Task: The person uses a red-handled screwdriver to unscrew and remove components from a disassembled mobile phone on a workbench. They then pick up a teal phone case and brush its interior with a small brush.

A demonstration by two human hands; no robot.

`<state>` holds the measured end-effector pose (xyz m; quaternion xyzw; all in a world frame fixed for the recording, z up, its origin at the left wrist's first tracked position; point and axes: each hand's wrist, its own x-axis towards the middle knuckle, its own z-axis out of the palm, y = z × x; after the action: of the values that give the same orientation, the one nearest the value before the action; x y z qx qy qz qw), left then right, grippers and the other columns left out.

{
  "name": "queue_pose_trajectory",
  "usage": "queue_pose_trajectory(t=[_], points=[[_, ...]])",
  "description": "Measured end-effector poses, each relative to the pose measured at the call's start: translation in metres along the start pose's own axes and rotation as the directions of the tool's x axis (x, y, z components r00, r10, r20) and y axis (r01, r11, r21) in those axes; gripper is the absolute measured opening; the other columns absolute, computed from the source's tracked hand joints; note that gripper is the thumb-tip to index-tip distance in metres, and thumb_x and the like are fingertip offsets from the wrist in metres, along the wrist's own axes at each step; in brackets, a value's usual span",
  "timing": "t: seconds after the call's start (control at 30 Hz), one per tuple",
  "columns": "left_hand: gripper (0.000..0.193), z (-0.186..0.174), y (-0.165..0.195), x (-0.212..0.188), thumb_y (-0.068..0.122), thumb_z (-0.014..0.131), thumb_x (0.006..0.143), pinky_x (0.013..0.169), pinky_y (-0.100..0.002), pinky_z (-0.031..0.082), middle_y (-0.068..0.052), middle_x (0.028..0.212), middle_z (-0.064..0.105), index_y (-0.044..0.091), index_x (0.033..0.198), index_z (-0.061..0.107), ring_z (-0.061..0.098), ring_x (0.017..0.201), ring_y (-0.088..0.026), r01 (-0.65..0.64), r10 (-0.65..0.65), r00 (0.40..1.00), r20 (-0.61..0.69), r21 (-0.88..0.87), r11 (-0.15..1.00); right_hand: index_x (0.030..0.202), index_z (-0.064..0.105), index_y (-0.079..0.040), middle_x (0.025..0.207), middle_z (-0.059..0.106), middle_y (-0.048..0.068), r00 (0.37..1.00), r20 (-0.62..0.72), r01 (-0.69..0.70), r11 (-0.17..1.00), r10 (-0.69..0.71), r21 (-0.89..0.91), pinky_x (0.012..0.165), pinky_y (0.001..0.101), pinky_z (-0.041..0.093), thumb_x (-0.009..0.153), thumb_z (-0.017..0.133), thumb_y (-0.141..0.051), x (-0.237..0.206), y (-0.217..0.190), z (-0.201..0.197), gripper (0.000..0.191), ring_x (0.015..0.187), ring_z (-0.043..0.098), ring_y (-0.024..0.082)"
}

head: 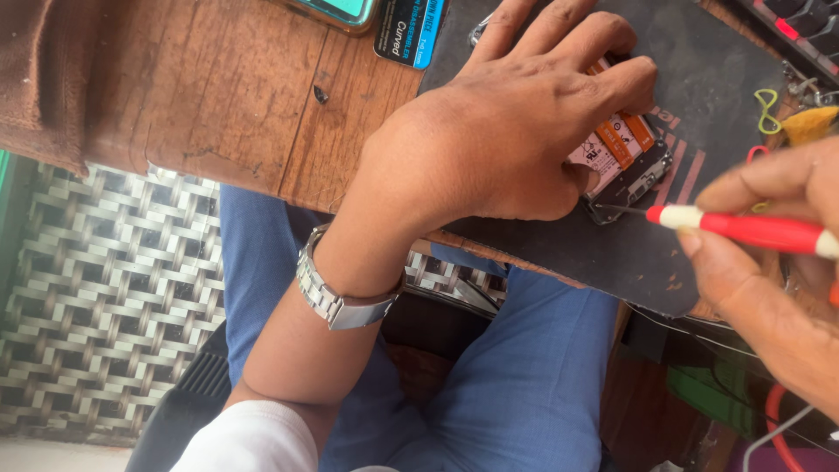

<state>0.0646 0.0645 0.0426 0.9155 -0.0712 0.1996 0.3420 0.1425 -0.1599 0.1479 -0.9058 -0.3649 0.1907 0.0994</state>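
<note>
From the head camera, the left hand [516, 131] lies flat and spread over an opened phone [625, 153], fingers closed down on its top and pressing it to the black mat [699, 70] on the wooden tabletop [262, 105]. The right hand [769, 262] has its grip pinched shut around a red and white screwdriver [752, 229], whose thin tip sits at the phone's near corner, just beside the left thumb. Judged from this, the work goes best with steady downward pressure from the left palm, the driver kept square to the screw, and light turns so the tip does not slip toward the orange battery [625, 135].
</note>
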Motion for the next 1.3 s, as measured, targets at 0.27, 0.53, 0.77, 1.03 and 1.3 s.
queue_pose_trajectory(t=[0.27,0.53,0.77,1.03,1.3], points=[[0.063,0.000,-0.002,0.001,0.025,0.081,0.072,0.118,-0.056,0.024,-0.009,0.137,0.052,0.017,0.130,0.058,0.038,0.138,-0.034,-0.014,0.014,1.000,0.003,0.004,1.000,0.098,0.070,0.000,0.072,0.067,0.011,0.999,0.039,-0.027,0.999,0.027,0.017,0.053,0.0279,0.053,0.100,0.064,-0.024,0.004,-0.002,0.000,0.024,0.059,0.064,0.017],[0.064,0.000,-0.002,-0.002,0.027,0.083,0.072,0.117,-0.054,0.027,-0.008,0.136,0.052,0.017,0.130,0.058,0.040,0.137,-0.033,-0.035,0.035,0.999,-0.014,-0.016,0.999,0.107,0.068,0.002,0.074,0.068,0.012,0.994,-0.091,0.056,0.992,-0.066,-0.112,0.059,0.0288,0.052,0.095,0.070,-0.023,0.000,-0.011,0.003,0.027,0.064,0.064,0.018],[0.061,-0.006,-0.003,-0.005,0.023,0.081,0.075,0.115,-0.055,0.030,-0.010,0.137,0.051,0.014,0.130,0.057,0.041,0.136,-0.034,-0.056,0.056,0.998,-0.006,-0.032,0.998,0.098,0.073,-0.001,0.071,0.067,0.008,1.000,0.014,-0.003,1.000,0.003,-0.008,0.052,0.0278,0.053,0.095,0.070,-0.016,0.001,-0.013,0.003,0.016,0.060,0.063,0.014],[0.058,-0.013,0.003,-0.006,0.025,0.080,0.082,0.123,-0.058,0.020,-0.011,0.145,0.048,0.013,0.135,0.058,0.035,0.146,-0.035,-0.054,0.052,0.996,0.068,0.020,0.998,0.095,0.064,-0.005,0.064,0.061,0.003,0.998,-0.058,-0.016,0.996,0.011,-0.085,0.055,0.0287,0.047,0.091,0.072,-0.025,-0.001,-0.027,-0.002,0.022,0.055,0.062,0.012],[0.055,-0.024,0.008,-0.003,0.028,0.078,0.092,0.131,-0.057,0.012,-0.014,0.148,0.048,0.008,0.138,0.055,0.032,0.152,-0.036,-0.123,0.121,0.986,0.116,0.014,0.992,0.094,0.073,-0.013,0.050,0.056,-0.002,0.919,-0.107,0.301,0.852,-0.379,-0.429,0.055,0.0356,0.040,0.089,0.077,-0.029,-0.002,-0.042,-0.020,0.017,0.047,0.057,0.015]])
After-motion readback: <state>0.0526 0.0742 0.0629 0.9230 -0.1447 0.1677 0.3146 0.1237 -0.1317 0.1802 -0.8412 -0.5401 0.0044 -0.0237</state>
